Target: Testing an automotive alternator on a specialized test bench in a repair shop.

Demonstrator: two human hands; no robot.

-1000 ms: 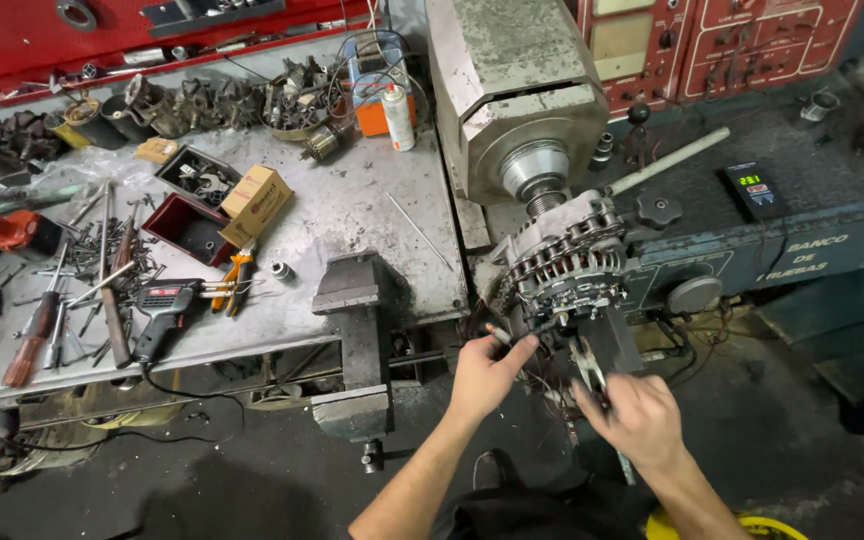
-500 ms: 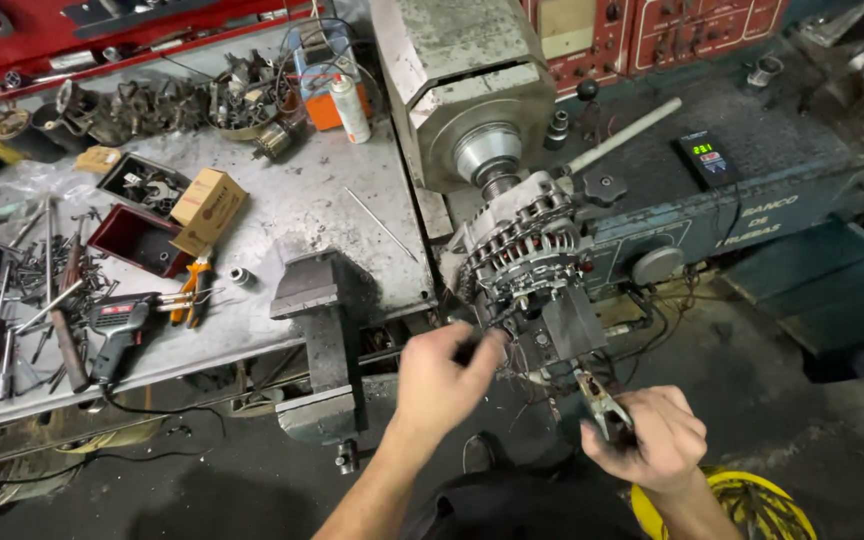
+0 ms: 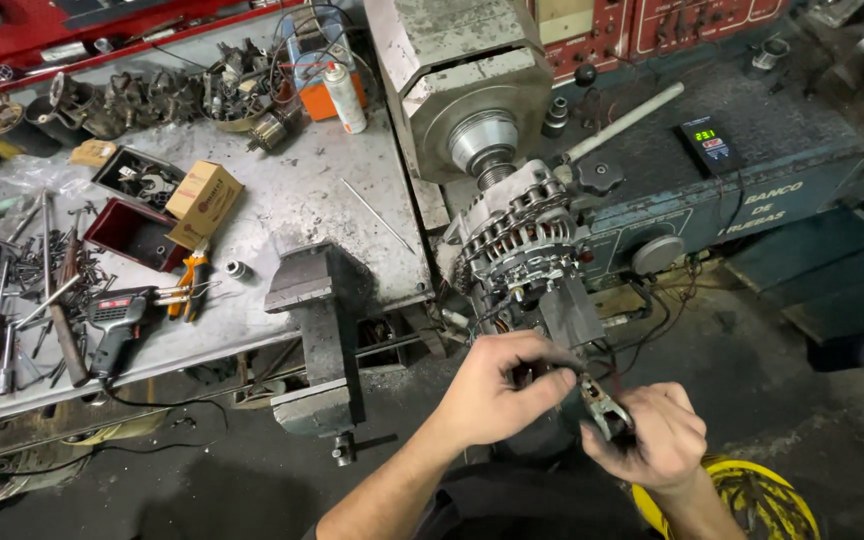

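Note:
A silver alternator [image 3: 518,240] is mounted on a grey and blue test bench [image 3: 752,190], below a large grey machine head [image 3: 457,75]. My left hand [image 3: 500,385] is closed on dark wires hanging under the alternator. My right hand [image 3: 652,435] grips a metal alligator clamp [image 3: 600,402] just beside the left hand. Both hands are low, in front of the alternator.
A grey workbench [image 3: 292,200] at left holds a bench vise [image 3: 317,300], a soldering gun [image 3: 117,320], orange pliers [image 3: 190,285], screwdrivers, a cardboard box [image 3: 202,198], a red tray [image 3: 132,232] and a spray can [image 3: 344,97]. A yellow coil [image 3: 762,500] lies at the bottom right.
Both hands have come down and closer together below the alternator. The left hand closed on the wires and the clamp in the right hand moved up to it.

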